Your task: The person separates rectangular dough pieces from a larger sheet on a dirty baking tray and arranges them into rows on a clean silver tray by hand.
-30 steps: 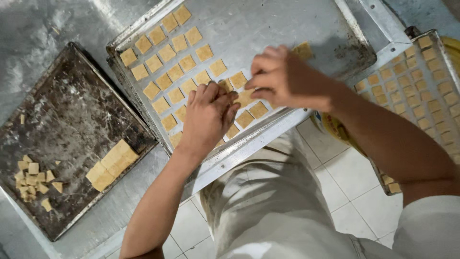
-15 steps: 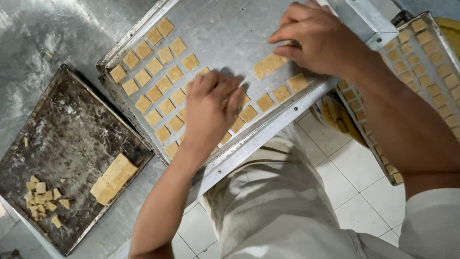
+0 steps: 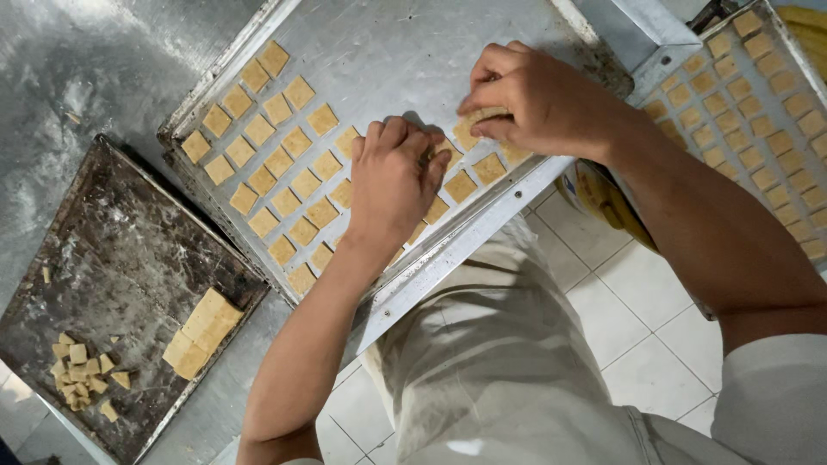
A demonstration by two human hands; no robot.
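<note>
steel table (image 3: 95,77), two trays (image 3: 388,52) (image 3: 112,250)

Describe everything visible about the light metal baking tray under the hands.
The baking tray is a shallow rectangular sheet of dull silver metal with a raised rim, lying at an angle on the steel table. Thin tan dough squares fill its left part in tidy rows; the far right part is bare and scuffed. The left hand rests on squares near the front rim, and the right hand pinches a few squares just above it.
</note>
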